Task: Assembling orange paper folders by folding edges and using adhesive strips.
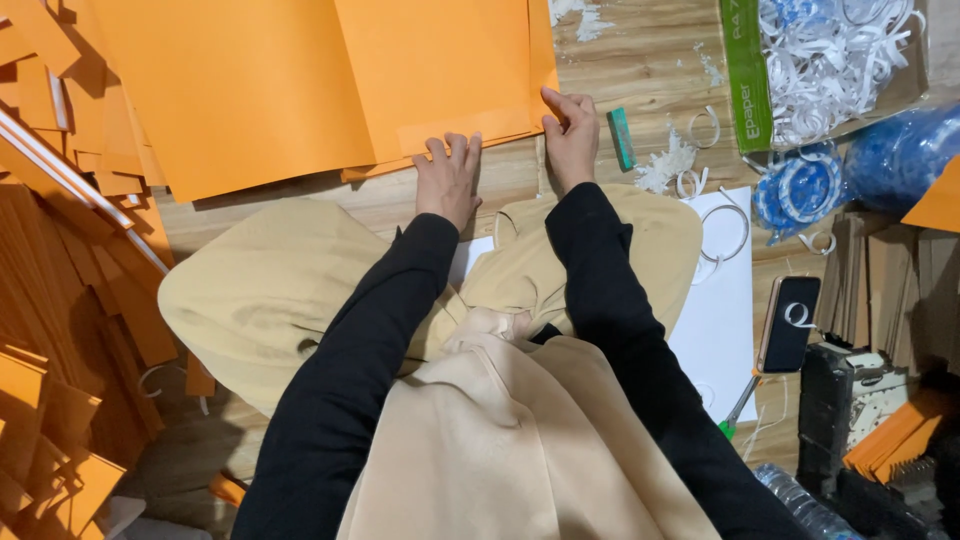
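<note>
I sit cross-legged on a pale wooden plank floor (pixel 640 70) strewn with paper scraps. My left hand (pixel 448 178) lies flat, fingers spread and closed on nothing, pressing the near folded edge of the large orange paper sheet (pixel 300 80) down against the boards. My right hand (pixel 570 135) is curled at the sheet's right corner, thumb and fingertips pinching that corner where the narrow flap (pixel 465 133) turns over. The sheet itself stretches away from me across the floor, just beyond my knees.

Judging by how it lies, the flap is already folded and I am creasing it flat; the rest of this sheet looks unworked. Just beside my right hand lies a small teal rectangular block (pixel 621 138), with white paper curls (pixel 690 170) around it. A white sheet (pixel 720 300) sits under my right knee, a dark phone (pixel 789 323) at its edge. Further right are a clear bag of white shredded strips (pixel 840 60) and blue rolls of tape (pixel 800 190). To my left, stacked orange folded pieces (pixel 60 300) pile up, which suggests many are finished
</note>
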